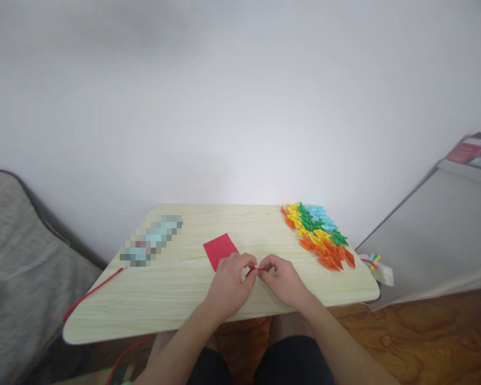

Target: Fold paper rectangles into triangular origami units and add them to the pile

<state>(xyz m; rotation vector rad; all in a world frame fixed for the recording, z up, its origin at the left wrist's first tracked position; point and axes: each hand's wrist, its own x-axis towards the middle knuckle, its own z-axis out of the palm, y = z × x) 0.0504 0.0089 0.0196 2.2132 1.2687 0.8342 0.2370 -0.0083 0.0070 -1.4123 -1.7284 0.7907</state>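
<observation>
Between the fingertips of both hands is a small piece of folded red paper [253,271], mostly hidden by the fingers. My left hand [233,278] pinches its left part, and my right hand [281,278] pinches the right end. Just beyond my left hand, flat red square paper [219,249] lies on the table, its near corner covered by that hand. To the right, several folded paper pieces in orange [332,255], yellow [294,220], green [305,218] and light blue [319,215] lie close together in rows.
The pale wooden table [144,299] stands against a white wall. A blurred-out light-green object [154,240] lies at left, with a red cord [94,291] running off the edge. Grey fabric [20,267] is farther left. A bag with coloured strips [379,267] hangs by the right edge.
</observation>
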